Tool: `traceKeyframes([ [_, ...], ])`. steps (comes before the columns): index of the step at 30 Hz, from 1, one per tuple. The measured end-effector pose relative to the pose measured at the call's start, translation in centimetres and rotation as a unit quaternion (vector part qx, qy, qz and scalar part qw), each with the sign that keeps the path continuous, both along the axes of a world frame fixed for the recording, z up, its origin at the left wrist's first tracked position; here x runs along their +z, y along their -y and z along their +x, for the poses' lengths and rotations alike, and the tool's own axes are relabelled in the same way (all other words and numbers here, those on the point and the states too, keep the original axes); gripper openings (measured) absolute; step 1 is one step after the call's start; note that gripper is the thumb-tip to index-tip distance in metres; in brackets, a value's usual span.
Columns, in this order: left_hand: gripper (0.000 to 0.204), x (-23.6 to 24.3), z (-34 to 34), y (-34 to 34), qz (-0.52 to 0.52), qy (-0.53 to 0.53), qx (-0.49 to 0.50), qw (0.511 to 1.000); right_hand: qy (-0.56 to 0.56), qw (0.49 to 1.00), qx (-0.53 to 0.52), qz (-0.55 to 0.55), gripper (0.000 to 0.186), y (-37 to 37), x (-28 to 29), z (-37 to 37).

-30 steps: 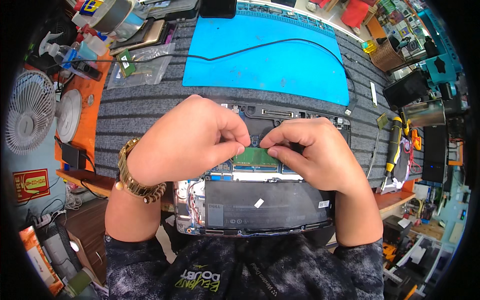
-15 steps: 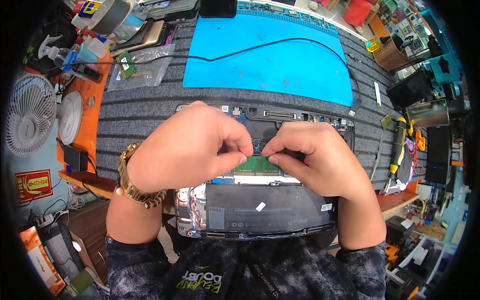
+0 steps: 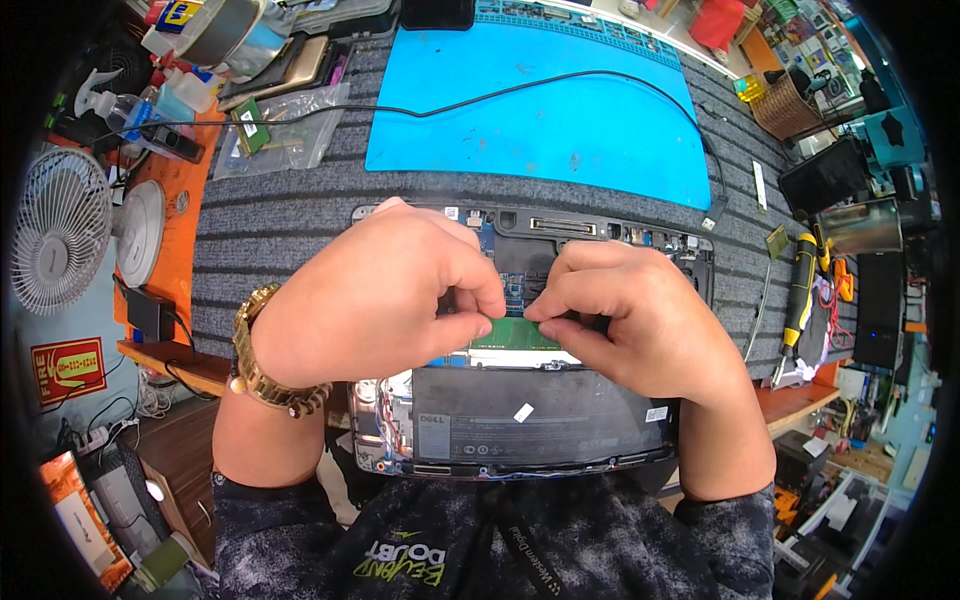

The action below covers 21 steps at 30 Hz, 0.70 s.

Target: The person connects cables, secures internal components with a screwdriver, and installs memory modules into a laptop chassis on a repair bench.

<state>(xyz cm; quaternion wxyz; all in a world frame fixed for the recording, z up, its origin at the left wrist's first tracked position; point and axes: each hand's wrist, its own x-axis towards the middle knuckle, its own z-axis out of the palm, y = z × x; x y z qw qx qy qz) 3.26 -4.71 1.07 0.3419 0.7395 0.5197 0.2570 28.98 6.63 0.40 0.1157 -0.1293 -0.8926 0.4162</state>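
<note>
Both hands stay pinched on the green card (image 3: 515,333) in the middle of the frame: left hand (image 3: 375,295) and right hand (image 3: 635,320) barely move, so it still sits in the open laptop (image 3: 540,420)

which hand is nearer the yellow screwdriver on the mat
Right. The right hand is over the open laptop, on the side of the yellow screwdriver; the left hand is farther off, across the laptop.

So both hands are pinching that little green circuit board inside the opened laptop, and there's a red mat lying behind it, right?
Not quite: the mat behind the opened laptop is blue, not red, as the head view shows. The rest holds: the left hand and right hand both pinch the small green circuit board.
</note>
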Motion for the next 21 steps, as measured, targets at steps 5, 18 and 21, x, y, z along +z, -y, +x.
traceKeyframes([
  [5, 0.026, 0.1, -0.1, 0.5, -0.011, -0.041, -0.030, 0.999, 0.017, 1.000, 0.010, 0.009, 0.035, 0.4, 0.4, 0.0],
  [18, 0.038, 0.1, 1.8, 1.7, 0.134, -0.176, -0.048, 0.974, 0.077, 0.974, 0.030, 0.212, 0.028, 3.5, 2.0, 0.1],
  [21, 0.034, 0.4, 2.3, 2.2, 0.147, -0.200, -0.049, 0.968, 0.080, 0.967, 0.033, 0.242, 0.027, 4.1, 2.0, 0.2],
])
